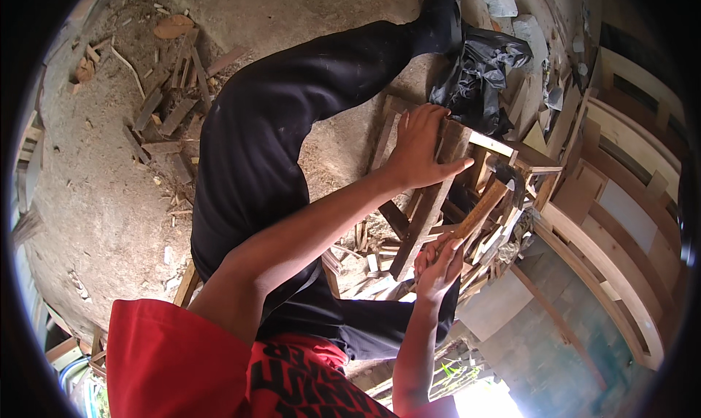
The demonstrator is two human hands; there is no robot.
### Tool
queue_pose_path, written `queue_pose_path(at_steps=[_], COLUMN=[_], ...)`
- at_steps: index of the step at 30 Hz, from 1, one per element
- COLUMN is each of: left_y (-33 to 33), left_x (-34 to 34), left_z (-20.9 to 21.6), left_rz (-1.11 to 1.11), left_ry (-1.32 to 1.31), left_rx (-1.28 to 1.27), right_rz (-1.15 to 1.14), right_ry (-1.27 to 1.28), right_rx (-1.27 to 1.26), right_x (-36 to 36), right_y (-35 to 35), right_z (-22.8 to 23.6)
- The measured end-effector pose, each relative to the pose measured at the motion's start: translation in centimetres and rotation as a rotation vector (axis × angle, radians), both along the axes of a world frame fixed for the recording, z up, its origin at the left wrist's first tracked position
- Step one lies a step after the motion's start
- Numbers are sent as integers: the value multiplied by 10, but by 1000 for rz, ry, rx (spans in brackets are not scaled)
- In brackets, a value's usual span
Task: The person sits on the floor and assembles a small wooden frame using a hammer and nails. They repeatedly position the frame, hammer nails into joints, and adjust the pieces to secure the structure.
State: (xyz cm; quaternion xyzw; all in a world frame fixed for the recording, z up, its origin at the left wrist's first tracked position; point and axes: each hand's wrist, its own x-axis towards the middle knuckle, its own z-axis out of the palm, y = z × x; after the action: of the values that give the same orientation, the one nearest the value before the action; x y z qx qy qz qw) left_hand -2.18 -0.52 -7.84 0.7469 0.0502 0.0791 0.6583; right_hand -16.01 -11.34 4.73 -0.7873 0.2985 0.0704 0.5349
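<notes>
My right hand [438,265] is closed round the wooden handle of a hammer [478,212]. Its dark metal head lies by the top end of a wooden frame [429,217], which looks like a small stool or stand with several legs and crosspieces. Across an upper plank of that frame lies my left hand [420,155], its thumb and fingers on either side of the wood. A pale strip shows along the frame's top, just beyond the thumb. I cannot make out a nail.
A crumpled black plastic bag [478,71] lies beyond the frame, near my foot. Wood offcuts [175,115] litter the dirt floor to the left. Slatted wooden furniture [621,206] stands at the right, with a worn board [555,316] below it. My bent, black-trousered leg [255,133] lies left of the frame.
</notes>
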Motion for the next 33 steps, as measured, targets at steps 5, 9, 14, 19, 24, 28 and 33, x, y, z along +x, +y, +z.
queue_pose_path(at_steps=[5,9,14,19,24,28,33], left_y=[2,-2,-2,19,-13,-5,-10], left_x=[7,10,4,-3,8,2,7], left_z=[-2,-6,-10,14,12,3,16], left_rz=[-7,-18,-40,-137,-222,-23,11], left_ry=[-4,-28,-4,206,198,100,139], left_rx=[-74,-251,-258,-255,-351,-207,-177], right_rz=[-3,-28,-64,-6,406,703,955], right_ry=[-18,-10,72,246,195,145,235], right_rx=[23,22,107,14,-453,-636,-657], right_x=[-6,-9,-13,-4,21,75,108], right_y=[-4,-7,-19,-46,-102,-75,-91], right_z=[3,5,11,0,-33,-16,-83])
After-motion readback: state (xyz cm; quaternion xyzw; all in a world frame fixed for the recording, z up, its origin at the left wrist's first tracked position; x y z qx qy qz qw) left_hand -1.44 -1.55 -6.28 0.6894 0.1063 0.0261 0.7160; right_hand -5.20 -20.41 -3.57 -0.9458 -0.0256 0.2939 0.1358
